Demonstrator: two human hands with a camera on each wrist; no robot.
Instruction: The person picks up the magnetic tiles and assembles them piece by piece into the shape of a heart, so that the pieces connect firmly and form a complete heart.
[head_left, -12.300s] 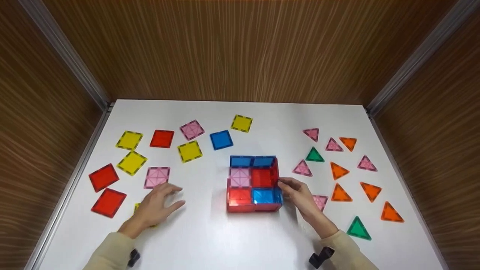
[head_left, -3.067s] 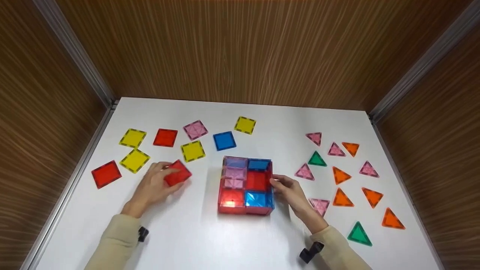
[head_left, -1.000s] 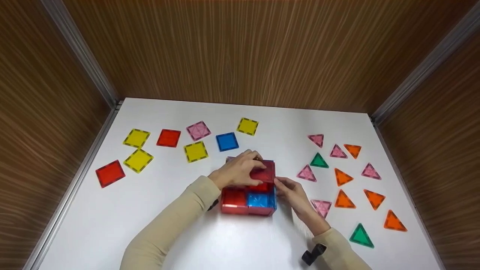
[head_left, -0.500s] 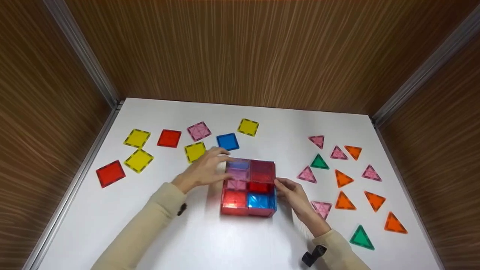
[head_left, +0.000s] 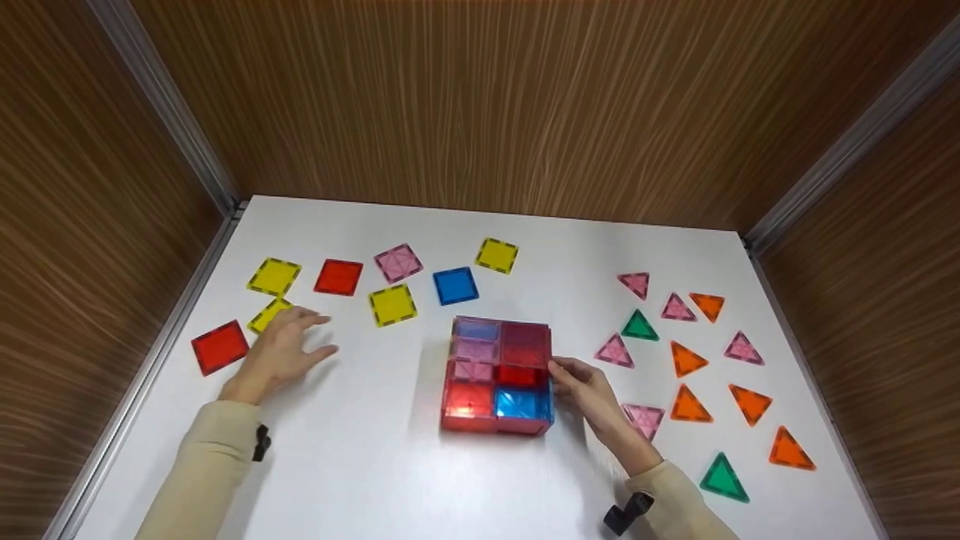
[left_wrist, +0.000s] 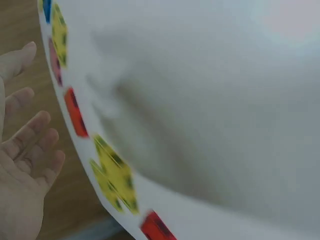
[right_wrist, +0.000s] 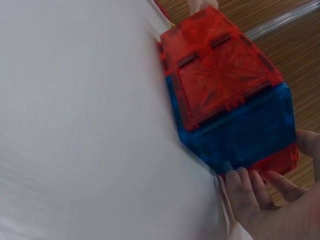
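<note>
A see-through box of magnetic tiles (head_left: 496, 375), in red, blue and pink, stands at the middle of the table. A pink tile (head_left: 476, 341) and a dark red tile (head_left: 525, 343) lie side by side across its back top. My right hand (head_left: 596, 405) holds the box's right side, thumb and fingers bent at its edge; blue and red panels show there in the right wrist view. To the left, my left hand (head_left: 279, 352) hovers with spread fingers and holds nothing. It partly covers a yellow square tile (head_left: 264, 315), with a red square tile (head_left: 220, 347) beside it.
Loose square tiles lie behind and left: yellow (head_left: 274, 277), red (head_left: 338, 277), pink (head_left: 398, 262) and blue (head_left: 455, 286). Several triangle tiles in pink, orange (head_left: 690, 405) and green (head_left: 724, 478) spread over the right. Wood-grain panels (head_left: 480, 105) enclose the table.
My left hand set a red square tile on the box's back right top, let go and moved back left. A pink tile joined the back left top earlier. The right hand stayed at the box.
</note>
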